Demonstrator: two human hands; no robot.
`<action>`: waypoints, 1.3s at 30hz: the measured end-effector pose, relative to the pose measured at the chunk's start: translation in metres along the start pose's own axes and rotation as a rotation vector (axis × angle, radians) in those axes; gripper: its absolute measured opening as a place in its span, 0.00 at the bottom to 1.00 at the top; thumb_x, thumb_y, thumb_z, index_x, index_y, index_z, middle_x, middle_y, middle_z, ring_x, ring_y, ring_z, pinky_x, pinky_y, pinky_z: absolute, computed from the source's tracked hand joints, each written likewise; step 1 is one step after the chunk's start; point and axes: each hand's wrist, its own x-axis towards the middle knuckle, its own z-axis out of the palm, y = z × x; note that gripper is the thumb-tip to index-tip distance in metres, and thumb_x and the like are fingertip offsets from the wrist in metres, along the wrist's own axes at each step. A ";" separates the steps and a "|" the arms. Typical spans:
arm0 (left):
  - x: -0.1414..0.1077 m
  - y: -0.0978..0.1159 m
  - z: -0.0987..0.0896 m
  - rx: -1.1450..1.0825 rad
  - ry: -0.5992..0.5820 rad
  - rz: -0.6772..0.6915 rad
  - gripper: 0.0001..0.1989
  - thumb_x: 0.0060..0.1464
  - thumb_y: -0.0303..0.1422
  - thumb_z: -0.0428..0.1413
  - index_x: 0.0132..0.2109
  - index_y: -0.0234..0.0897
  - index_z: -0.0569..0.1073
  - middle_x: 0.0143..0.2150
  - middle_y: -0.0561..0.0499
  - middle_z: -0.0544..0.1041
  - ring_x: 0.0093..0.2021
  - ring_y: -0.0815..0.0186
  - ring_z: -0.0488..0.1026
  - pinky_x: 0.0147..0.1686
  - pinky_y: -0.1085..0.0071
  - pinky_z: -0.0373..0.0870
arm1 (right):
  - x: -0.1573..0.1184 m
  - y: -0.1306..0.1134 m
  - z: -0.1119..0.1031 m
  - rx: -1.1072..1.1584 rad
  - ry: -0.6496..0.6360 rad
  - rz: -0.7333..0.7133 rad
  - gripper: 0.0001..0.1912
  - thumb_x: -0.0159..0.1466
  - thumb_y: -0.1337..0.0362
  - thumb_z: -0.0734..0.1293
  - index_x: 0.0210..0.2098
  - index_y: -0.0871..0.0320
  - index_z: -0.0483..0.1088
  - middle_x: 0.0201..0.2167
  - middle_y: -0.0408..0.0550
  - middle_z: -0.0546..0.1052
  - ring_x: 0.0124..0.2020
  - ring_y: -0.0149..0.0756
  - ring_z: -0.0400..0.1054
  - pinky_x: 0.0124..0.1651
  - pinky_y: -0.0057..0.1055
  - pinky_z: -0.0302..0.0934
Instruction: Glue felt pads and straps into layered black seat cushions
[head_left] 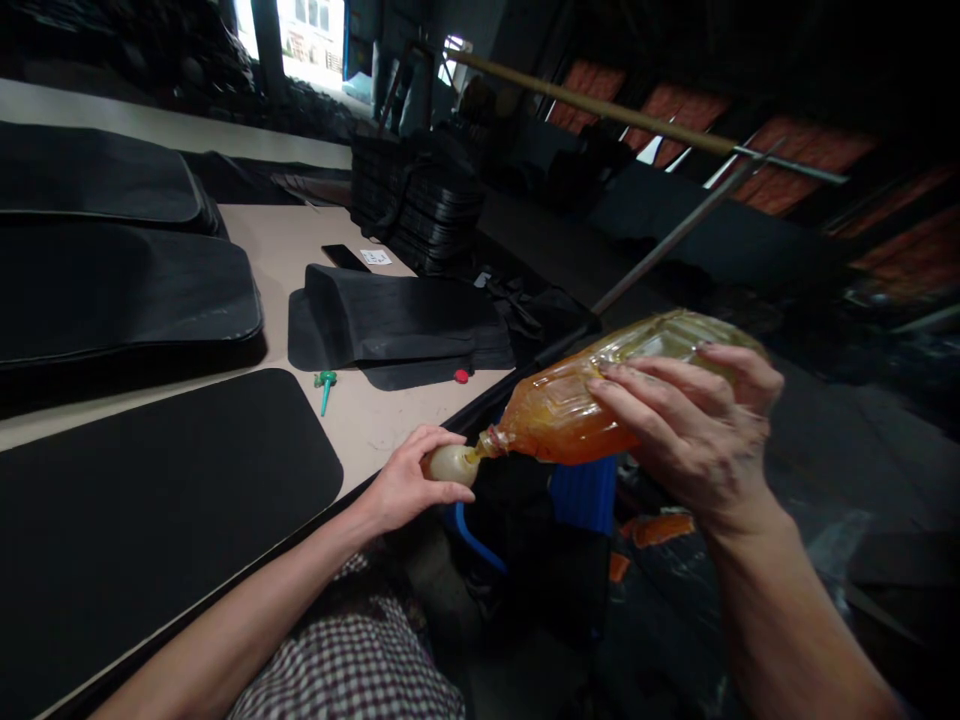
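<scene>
My left hand point(411, 483) is wrapped round a small whitish bottle point(452, 466) beside the table's front edge. A large clear plastic bottle point(559, 408) with amber liquid is tilted mouth-down toward it, gripped from above by my right hand point(694, 425). The two mouths meet or nearly meet, and yellowish liquid shows between them. On the table, a green nozzle cap point(325, 386) lies left of a red cap point(460, 376).
Black sheets are stacked on the beige table point(300, 230), with a single black panel point(172, 500) at the near left. Behind stands a tall black stack point(420, 200). A wooden pole point(600, 103) crosses the upper right. Below are a blue object point(583, 495) and plastic wrapping.
</scene>
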 end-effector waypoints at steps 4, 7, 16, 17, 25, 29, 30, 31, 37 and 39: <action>-0.001 0.002 0.000 0.007 0.002 0.008 0.30 0.43 0.41 0.75 0.54 0.43 0.79 0.55 0.45 0.73 0.59 0.54 0.70 0.62 0.56 0.67 | 0.000 0.000 0.000 0.001 -0.010 0.000 0.30 0.67 0.75 0.70 0.65 0.47 0.65 0.52 0.40 0.81 0.54 0.44 0.75 0.69 0.53 0.53; -0.001 0.004 -0.001 0.010 0.002 0.010 0.29 0.43 0.40 0.75 0.54 0.43 0.79 0.55 0.45 0.73 0.59 0.54 0.70 0.62 0.56 0.67 | 0.001 -0.001 -0.001 -0.003 -0.009 0.006 0.30 0.68 0.75 0.70 0.65 0.46 0.66 0.51 0.40 0.82 0.54 0.44 0.75 0.69 0.53 0.53; -0.002 0.003 -0.003 0.022 0.005 0.013 0.29 0.43 0.39 0.75 0.54 0.43 0.79 0.55 0.45 0.73 0.58 0.55 0.71 0.62 0.58 0.66 | 0.005 -0.002 -0.002 -0.007 0.012 -0.015 0.22 0.67 0.75 0.71 0.59 0.53 0.70 0.50 0.43 0.82 0.54 0.45 0.74 0.69 0.54 0.54; -0.002 0.004 -0.003 0.028 0.006 0.012 0.29 0.43 0.39 0.75 0.54 0.43 0.79 0.55 0.45 0.73 0.58 0.54 0.70 0.62 0.57 0.66 | 0.006 -0.002 -0.003 -0.006 0.013 -0.017 0.22 0.67 0.75 0.70 0.59 0.53 0.70 0.50 0.43 0.82 0.54 0.45 0.74 0.69 0.55 0.54; -0.002 0.003 -0.003 0.018 0.010 0.011 0.29 0.43 0.40 0.75 0.54 0.43 0.79 0.55 0.45 0.73 0.58 0.54 0.71 0.62 0.56 0.66 | 0.010 -0.001 -0.004 -0.013 0.029 -0.038 0.23 0.66 0.76 0.72 0.58 0.53 0.71 0.49 0.43 0.82 0.53 0.46 0.75 0.69 0.55 0.55; -0.001 0.003 -0.004 0.025 0.012 0.012 0.30 0.43 0.41 0.75 0.54 0.43 0.79 0.54 0.45 0.73 0.58 0.55 0.71 0.63 0.57 0.66 | 0.011 -0.002 -0.004 -0.002 0.001 -0.010 0.26 0.67 0.76 0.71 0.61 0.51 0.69 0.51 0.42 0.82 0.54 0.44 0.74 0.69 0.53 0.53; -0.002 0.003 -0.004 0.026 0.013 0.011 0.30 0.43 0.41 0.75 0.54 0.42 0.79 0.54 0.45 0.73 0.58 0.55 0.71 0.63 0.57 0.66 | 0.012 -0.002 -0.004 -0.001 0.000 -0.008 0.27 0.67 0.76 0.71 0.62 0.50 0.68 0.51 0.42 0.82 0.55 0.44 0.74 0.70 0.53 0.53; -0.002 0.003 -0.005 0.029 0.014 0.008 0.29 0.43 0.40 0.75 0.54 0.42 0.79 0.54 0.45 0.73 0.58 0.55 0.71 0.63 0.57 0.66 | 0.012 -0.002 -0.004 -0.002 -0.002 -0.013 0.29 0.67 0.76 0.70 0.63 0.49 0.67 0.51 0.41 0.82 0.55 0.44 0.74 0.70 0.53 0.53; -0.003 0.005 -0.006 0.029 0.016 0.002 0.29 0.43 0.39 0.75 0.53 0.42 0.79 0.55 0.45 0.73 0.58 0.55 0.70 0.63 0.56 0.65 | 0.013 -0.002 -0.003 0.001 0.014 -0.010 0.29 0.68 0.74 0.71 0.64 0.48 0.66 0.51 0.42 0.82 0.55 0.43 0.74 0.70 0.52 0.53; -0.002 0.005 -0.006 0.023 0.018 0.001 0.29 0.43 0.39 0.75 0.53 0.42 0.79 0.54 0.45 0.73 0.58 0.55 0.70 0.63 0.56 0.65 | 0.013 -0.002 -0.003 -0.002 0.011 -0.018 0.26 0.67 0.74 0.71 0.62 0.51 0.68 0.51 0.42 0.82 0.55 0.43 0.74 0.70 0.53 0.52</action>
